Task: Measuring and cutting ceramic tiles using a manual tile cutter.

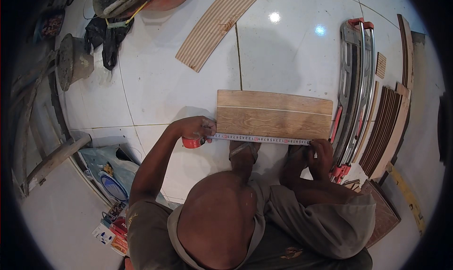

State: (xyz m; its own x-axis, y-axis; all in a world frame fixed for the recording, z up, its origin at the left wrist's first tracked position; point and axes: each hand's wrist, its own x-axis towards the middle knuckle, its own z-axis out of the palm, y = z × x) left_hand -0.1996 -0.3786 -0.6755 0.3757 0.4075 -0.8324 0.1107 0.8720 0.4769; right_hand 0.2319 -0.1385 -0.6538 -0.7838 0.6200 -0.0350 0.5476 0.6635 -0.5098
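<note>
A wood-look plank (273, 120) with a pale line along its length lies flat on the white tiles in front of me. My left hand (198, 127) is closed on the red case of a tape measure (192, 143) at the plank's near left corner. Its pale blade (257, 138) runs out along the plank's near edge. At the plank's near right corner, my right hand (321, 154) has its fingers bent and pinched around the blade's far end; the fingertips are partly hidden.
A tile cutter (357, 95) with metal rails stands right of the plank, beside stacked dark strips (381, 128). Farther ahead lies a ribbed board (219, 27). At left are a mortar-stained bucket (75, 62), a black plastic bag (111, 39) and a grey-green sack (106, 159).
</note>
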